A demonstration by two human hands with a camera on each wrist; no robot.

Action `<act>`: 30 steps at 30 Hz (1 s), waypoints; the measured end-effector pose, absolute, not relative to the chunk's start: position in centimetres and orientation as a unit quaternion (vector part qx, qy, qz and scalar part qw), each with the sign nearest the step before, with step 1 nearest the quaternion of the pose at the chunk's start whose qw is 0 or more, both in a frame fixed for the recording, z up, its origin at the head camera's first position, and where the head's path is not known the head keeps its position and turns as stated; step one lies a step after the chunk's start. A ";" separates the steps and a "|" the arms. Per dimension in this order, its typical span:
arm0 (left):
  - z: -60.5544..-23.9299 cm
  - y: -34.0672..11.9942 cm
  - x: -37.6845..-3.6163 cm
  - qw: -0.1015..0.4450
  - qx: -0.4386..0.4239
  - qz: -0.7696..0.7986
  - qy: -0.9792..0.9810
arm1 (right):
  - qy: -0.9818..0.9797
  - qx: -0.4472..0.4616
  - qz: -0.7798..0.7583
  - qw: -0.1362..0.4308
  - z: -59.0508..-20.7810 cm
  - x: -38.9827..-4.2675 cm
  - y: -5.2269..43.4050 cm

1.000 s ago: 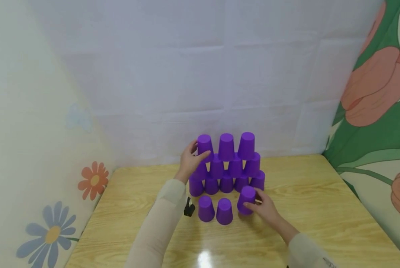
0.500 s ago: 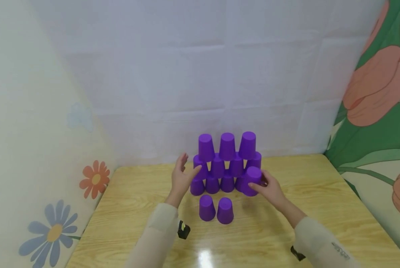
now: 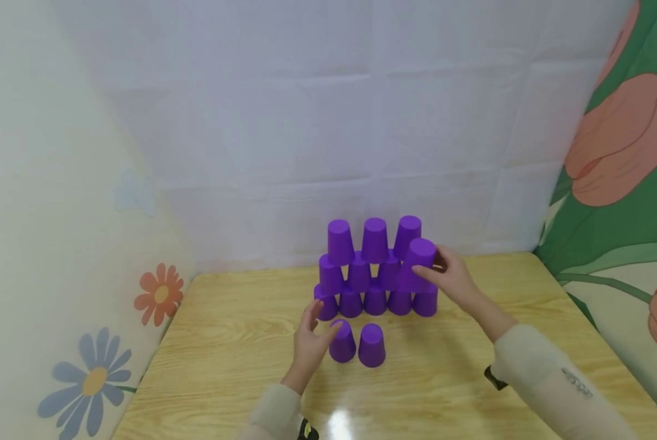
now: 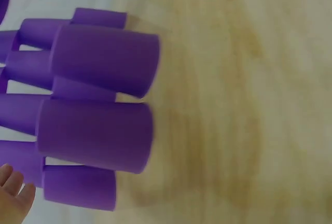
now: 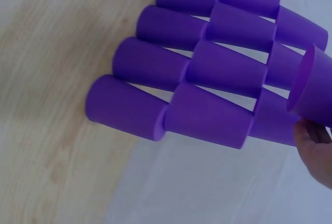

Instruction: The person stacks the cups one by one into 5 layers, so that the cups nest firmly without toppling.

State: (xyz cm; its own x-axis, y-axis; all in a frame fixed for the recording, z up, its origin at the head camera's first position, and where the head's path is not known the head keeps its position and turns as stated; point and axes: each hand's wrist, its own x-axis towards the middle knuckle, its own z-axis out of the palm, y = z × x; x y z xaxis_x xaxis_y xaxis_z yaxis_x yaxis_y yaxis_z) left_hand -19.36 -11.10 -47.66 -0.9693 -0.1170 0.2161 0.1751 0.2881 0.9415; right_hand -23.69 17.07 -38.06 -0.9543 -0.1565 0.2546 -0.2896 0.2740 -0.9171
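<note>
My right hand [image 3: 455,278] grips an upside-down purple cup [image 3: 420,256] by its side, in front of the right end of a stepped wall of purple cups [image 3: 359,272]. In the right wrist view, the held cup [image 5: 316,86] is raised beside the top row, its rim facing the wall. Three cups make up the top row. My left hand [image 3: 308,348], thumb and fingers spread, is beside the left one of two loose upside-down cups [image 3: 343,343]; its thumb overlaps that cup's top. The other loose cup [image 3: 372,346] stands just to the right.
The cup wall stands on a wood-grain table [image 3: 229,342] near its back edge, before a white hanging sheet [image 3: 328,134]. Painted flowers cover the walls at both sides. Black devices [image 3: 495,377] are strapped at the wrists.
My right hand has lifted the third loose cup off the front of the table, up to the wall's upper right. My left hand has let go of the top-left cup and come down toward me.
</note>
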 end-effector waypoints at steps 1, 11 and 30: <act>-48.0 -11.0 -19.1 0.119 -0.018 -0.594 -0.795 | -0.797 0.142 0.584 0.061 -37.8 -23.8 17.1; -50.2 -10.2 -18.0 0.090 -0.026 -0.574 -0.814 | -0.798 0.152 0.577 0.087 -35.2 -25.0 17.2; -52.1 -9.9 -18.0 0.092 -0.019 -0.587 -0.804 | -0.789 0.096 0.595 0.119 -30.2 -28.5 14.3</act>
